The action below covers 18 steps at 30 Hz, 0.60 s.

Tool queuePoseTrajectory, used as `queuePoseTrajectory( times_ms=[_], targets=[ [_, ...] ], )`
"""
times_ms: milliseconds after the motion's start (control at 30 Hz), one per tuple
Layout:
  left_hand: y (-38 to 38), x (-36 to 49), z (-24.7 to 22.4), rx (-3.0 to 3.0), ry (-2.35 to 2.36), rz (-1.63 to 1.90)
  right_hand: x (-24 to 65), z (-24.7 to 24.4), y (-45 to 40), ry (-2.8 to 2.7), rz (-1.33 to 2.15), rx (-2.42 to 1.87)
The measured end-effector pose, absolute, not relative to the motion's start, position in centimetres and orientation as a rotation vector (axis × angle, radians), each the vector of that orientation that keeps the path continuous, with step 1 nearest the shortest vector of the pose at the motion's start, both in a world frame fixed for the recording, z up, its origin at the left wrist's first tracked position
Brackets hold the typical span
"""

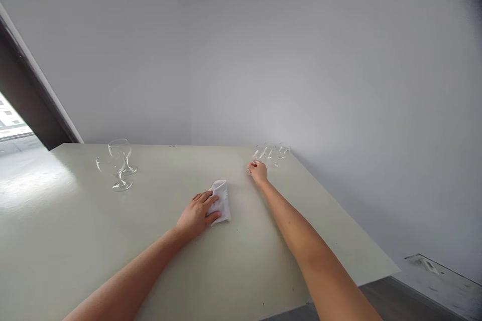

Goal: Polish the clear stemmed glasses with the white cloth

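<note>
Wide surface (161, 276) reaches toward wall (320, 60), floor (387, 301) beyond near edge; left hand (196, 213) lies flat on cloth (224, 205), right hand (258, 172) pinches glass (249, 172).

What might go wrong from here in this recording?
The right hand is right by the clustered glasses near the far corner of the table; a bump might knock one. The cloth under the left hand could slide if leaned on. At left, two stemmed glasses look close together and might clink if jostled.
</note>
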<state>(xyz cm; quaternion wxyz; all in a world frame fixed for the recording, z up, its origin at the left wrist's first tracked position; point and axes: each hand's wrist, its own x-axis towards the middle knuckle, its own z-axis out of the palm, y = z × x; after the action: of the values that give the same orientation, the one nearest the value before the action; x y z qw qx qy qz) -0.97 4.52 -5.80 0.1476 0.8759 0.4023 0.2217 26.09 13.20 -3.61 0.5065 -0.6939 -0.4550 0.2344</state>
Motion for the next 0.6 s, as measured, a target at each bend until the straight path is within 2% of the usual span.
queuePoseTrajectory(
  times_ms=[600],
  targets=[
    [4.5, -1.1, -5.8, 2.487, 1.156, 0.663, 28.4, -5.7, 17.8, -1.088, 0.489, -1.877]
  ],
)
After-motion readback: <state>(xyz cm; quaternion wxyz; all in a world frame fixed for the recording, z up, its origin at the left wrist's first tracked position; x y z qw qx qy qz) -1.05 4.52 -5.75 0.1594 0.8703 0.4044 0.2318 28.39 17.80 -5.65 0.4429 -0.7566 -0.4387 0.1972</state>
